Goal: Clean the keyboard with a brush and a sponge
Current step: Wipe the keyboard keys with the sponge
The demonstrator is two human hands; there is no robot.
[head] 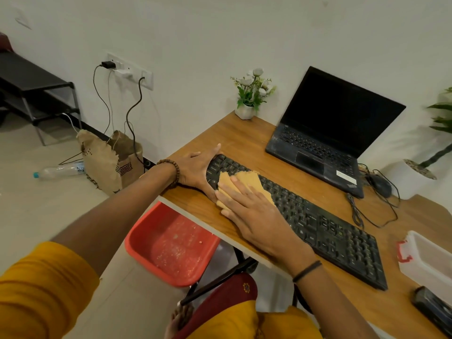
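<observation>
The black keyboard (pixel 318 223) is lying slantwise on the table (pixel 244 138). The right hand (pixel 254 214) is pressing flat, fingers spread, on a tan, ragged-edged sponge (pixel 244 179) covering the keys under its fingertips. The left hand (pixel 195 170), open, is bracing the keyboard's end just beside it.

Home office: desk (pixel 244 143), laptop (pixel 327 133), potted flowers (pixel 252 94).

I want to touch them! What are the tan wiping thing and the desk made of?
The tan sponge looks like soft, matte foam: its edges are ragged and torn. The desk looks like wood or a wood-print laminate, with streaky brown grain and a slight sheen.
</observation>
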